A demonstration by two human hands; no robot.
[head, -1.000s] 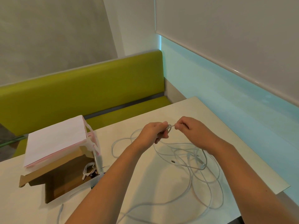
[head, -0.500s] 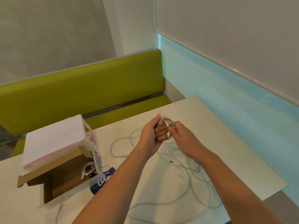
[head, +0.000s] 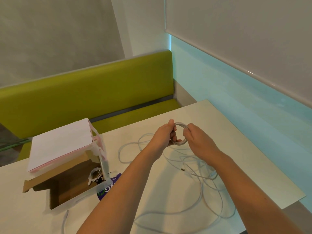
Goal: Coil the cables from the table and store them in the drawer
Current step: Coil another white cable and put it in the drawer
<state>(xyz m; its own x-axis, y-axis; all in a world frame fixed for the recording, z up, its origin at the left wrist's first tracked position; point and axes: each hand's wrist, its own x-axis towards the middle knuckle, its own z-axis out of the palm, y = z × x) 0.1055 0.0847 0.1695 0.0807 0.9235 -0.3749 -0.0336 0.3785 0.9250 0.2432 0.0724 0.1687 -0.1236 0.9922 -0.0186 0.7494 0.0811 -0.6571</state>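
Cable sprawls in loose white loops across the table toward its right edge. I see its small coil raised above the middle, my left hand gripping one side, my right hand pinching the other.

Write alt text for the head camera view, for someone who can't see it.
Two bare hands, left hand and right hand, hold a small coil of white cable above a pale table; the rest of the cable lies loose on it. An open cardboard drawer at left holds another coiled cable.
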